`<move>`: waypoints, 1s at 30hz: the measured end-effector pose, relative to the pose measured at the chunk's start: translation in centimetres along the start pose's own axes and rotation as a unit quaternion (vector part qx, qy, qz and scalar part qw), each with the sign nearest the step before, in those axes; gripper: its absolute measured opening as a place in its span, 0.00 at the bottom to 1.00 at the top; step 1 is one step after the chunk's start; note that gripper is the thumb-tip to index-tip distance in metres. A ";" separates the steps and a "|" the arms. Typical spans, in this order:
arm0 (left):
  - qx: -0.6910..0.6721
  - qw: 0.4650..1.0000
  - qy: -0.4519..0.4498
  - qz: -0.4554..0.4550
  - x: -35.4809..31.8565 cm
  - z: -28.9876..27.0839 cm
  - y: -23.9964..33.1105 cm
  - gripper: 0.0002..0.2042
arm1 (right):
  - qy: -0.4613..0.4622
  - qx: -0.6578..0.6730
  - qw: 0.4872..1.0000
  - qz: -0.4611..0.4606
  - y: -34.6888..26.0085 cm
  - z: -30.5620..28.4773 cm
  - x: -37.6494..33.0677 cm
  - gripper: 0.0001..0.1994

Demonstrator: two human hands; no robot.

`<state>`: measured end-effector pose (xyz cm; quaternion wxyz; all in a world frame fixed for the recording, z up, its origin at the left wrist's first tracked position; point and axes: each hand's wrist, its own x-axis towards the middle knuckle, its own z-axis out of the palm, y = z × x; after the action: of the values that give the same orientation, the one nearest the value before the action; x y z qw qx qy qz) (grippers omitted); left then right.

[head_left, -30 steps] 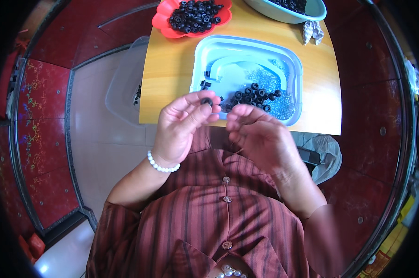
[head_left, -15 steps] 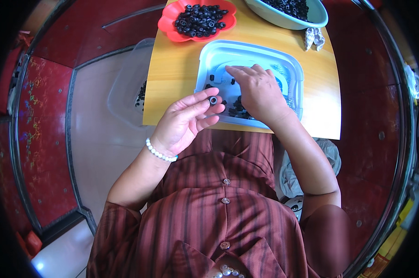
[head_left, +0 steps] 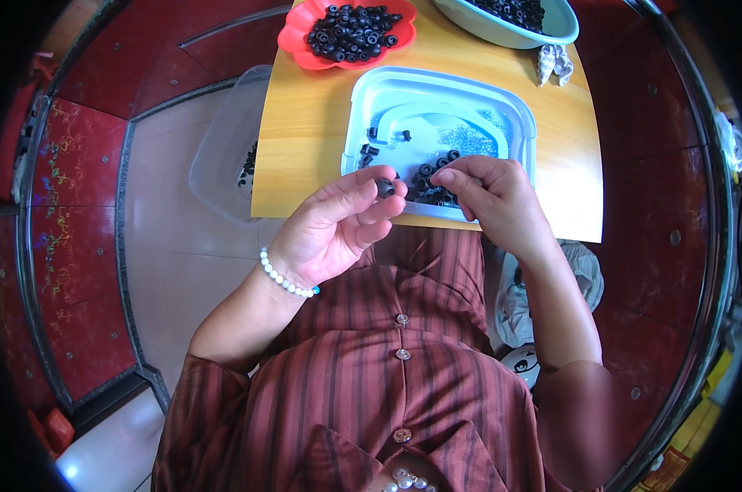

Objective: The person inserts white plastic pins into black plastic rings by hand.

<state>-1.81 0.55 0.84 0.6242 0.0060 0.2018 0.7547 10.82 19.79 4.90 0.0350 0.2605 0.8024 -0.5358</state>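
My left hand holds a small, round black part, like a rubber grommet, between thumb and fingertips. My right hand is just to its right, thumb and forefinger pinched together; whatever is between them is hidden or too small to make out. Both hands are over the near side of a light blue plastic tray. In the tray, a pile of black ring-shaped parts lies partly behind my hands. A few smaller black bits lie along the tray's left side.
A red scalloped dish full of black parts stands at the table's far left. Far right is a pale green basin with more, a crumpled grey-white wad beside it. Left of the wooden table, a clear bin stands lower down.
My right hand has drawn back from over the tray's middle toward my left hand, its fingers now pinched. The part in my left hand has turned, so its hole no longer faces up.
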 end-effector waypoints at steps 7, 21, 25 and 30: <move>-0.037 0.999 -0.018 -0.014 -0.3 -0.5 -1.1 0.12 | 0.000 0.193 0.975 -0.110 -0.6 0.9 -2.2 0.08; 0.066 0.995 0.068 0.019 -0.6 0.6 -2.4 0.14 | 0.139 0.085 0.955 -0.247 -1.6 3.6 -2.2 0.05; 0.053 0.998 0.032 0.024 -0.4 0.3 -2.3 0.12 | 0.121 0.120 0.953 -0.250 -0.9 3.7 -1.6 0.04; 0.094 0.995 0.035 0.028 -0.4 0.2 -2.4 0.12 | -0.067 0.407 0.907 -0.088 -0.9 3.6 -1.2 0.10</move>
<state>0.61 0.59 0.37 0.5925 0.0445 0.2934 0.7489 10.63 15.96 4.52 -0.0681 0.1439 0.5298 -0.8331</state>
